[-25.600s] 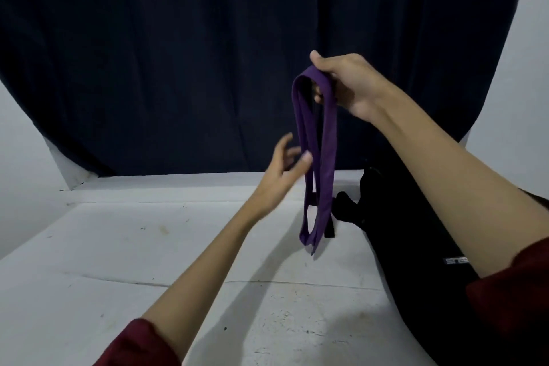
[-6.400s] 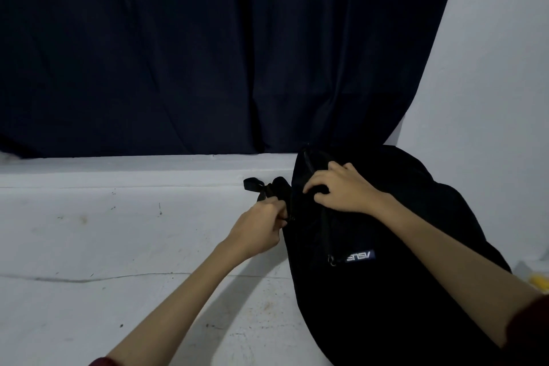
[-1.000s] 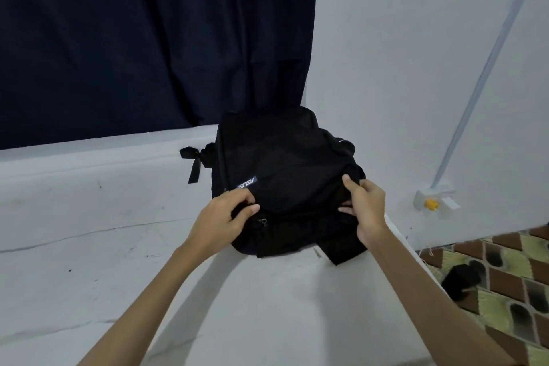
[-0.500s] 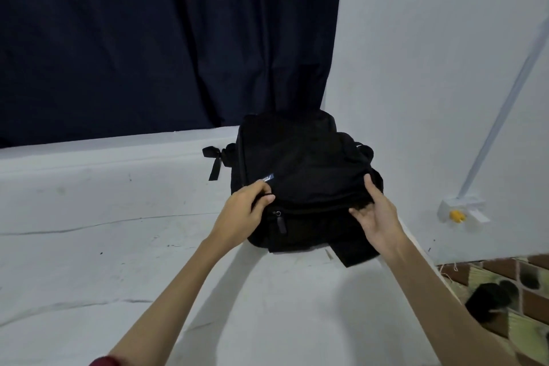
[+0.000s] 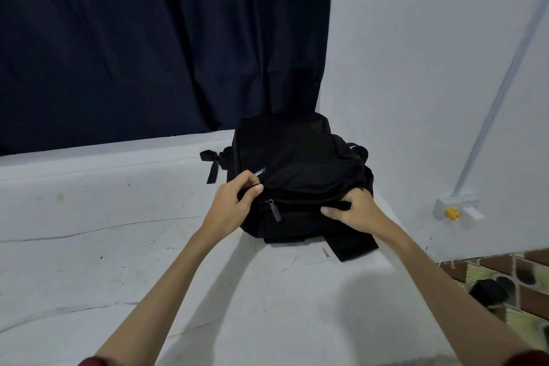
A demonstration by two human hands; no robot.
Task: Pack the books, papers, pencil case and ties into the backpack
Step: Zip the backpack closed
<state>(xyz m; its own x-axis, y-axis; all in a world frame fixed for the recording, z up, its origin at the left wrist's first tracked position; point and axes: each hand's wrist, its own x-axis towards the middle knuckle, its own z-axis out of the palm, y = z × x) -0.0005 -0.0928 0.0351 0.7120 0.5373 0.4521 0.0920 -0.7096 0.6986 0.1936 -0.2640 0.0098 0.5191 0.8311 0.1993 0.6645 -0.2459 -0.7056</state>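
Your black backpack point(image 5: 300, 175) lies flat on the white table point(image 5: 89, 246), at its far right corner, close to the dark navy curtain point(image 5: 148, 38) and the white wall point(image 5: 430, 68). Your left hand point(image 5: 230, 208) sits on the bag's near left corner with its fingers curled, the thumb and forefinger pinching a fold of the black fabric just below the small blue brand label point(image 5: 260, 171). A zipper pull point(image 5: 275, 212) hangs loose on the front pocket, just to the right of that hand and not touched by it. Your right hand point(image 5: 355, 211) is on the bag's near right side, fingers bent over the front edge and gripping the fabric there, thumb stretched out to the left along the seam. The fabric is so dark that you cannot tell whether the main zip is closed. A black strap point(image 5: 211, 165) with a knotted loop trails off the bag's left side onto the table, and a flat black flap point(image 5: 353, 246) sticks out from under its near right corner. On the wall to the right there is a white socket box point(image 5: 457, 209) with a yellow part, a thin white conduit point(image 5: 499, 92) rising from it. Patterned floor tiles point(image 5: 511, 282) show at the lower right.
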